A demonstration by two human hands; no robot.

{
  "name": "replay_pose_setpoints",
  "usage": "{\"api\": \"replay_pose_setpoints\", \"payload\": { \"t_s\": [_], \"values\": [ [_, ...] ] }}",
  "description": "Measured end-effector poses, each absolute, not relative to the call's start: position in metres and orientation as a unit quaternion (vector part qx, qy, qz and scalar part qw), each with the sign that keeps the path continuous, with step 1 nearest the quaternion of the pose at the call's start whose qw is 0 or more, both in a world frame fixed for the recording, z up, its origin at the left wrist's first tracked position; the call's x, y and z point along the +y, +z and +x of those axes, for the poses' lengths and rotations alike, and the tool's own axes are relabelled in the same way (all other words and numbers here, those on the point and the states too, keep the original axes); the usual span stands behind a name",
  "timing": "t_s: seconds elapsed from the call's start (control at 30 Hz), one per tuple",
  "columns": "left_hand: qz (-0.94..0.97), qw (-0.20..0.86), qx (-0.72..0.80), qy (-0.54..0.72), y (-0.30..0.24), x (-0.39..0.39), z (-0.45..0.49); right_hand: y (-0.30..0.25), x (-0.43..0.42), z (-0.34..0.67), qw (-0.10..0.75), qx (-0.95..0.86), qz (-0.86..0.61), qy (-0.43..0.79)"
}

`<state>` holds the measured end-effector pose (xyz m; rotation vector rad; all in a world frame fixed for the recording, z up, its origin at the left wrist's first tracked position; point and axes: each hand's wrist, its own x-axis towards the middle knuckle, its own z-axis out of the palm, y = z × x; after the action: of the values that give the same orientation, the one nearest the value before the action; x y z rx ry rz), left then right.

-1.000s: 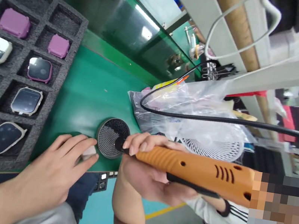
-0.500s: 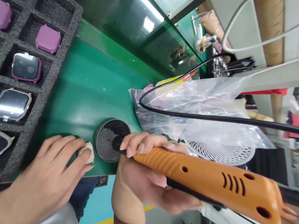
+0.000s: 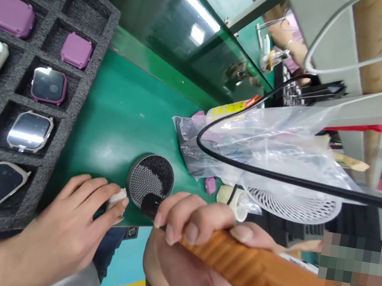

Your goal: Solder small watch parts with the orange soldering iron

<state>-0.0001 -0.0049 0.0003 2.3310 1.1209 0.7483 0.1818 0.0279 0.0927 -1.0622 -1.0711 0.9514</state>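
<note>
Left hand: my left hand (image 3: 64, 234) lies low on the green bench (image 3: 120, 107), beside the front edge.
Left fingers: thumb and fingers (image 3: 110, 191) are pinched together on a small white part (image 3: 117, 196); it is too small and half hidden for me to say what it is.
Right hand: my right hand (image 3: 183, 238) is in front of the bench edge, fingers (image 3: 196, 223) wrapped tight around the orange screwdriver (image 3: 256, 279).
Screwdriver tip: the black tip (image 3: 149, 204) points at the near rim of the round dish (image 3: 150, 180); I cannot tell whether it touches.
White part: on the bench, just left of the round dish and close to the black tip.
Cable: a black cable (image 3: 280, 177) loops across above my right hand.
Tray: a dark foam tray (image 3: 79, 91) sits to the left, with a silver watch (image 3: 29, 131) and a purple watch (image 3: 48, 85) each in its own compartment.
Behind: a clear plastic bag (image 3: 278, 142) and a white fan grille (image 3: 293, 205) lie beyond the dish.
</note>
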Motion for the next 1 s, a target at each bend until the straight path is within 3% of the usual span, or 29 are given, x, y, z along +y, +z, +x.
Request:
{"api": "replay_pose_setpoints", "payload": {
  "t_s": [0.3, 1.0],
  "values": [
    [0.837, 0.238, 0.41, 0.273, 0.0, -0.004, 0.001, 0.073, 0.018, 0.178, 0.624, -0.447, -0.449, 0.458],
    [0.83, 0.239, 0.419, 0.281, 0.0, -0.004, 0.002, 0.077, 0.032, 0.167, 0.635, -0.476, -0.453, 0.407]
  ]
}}
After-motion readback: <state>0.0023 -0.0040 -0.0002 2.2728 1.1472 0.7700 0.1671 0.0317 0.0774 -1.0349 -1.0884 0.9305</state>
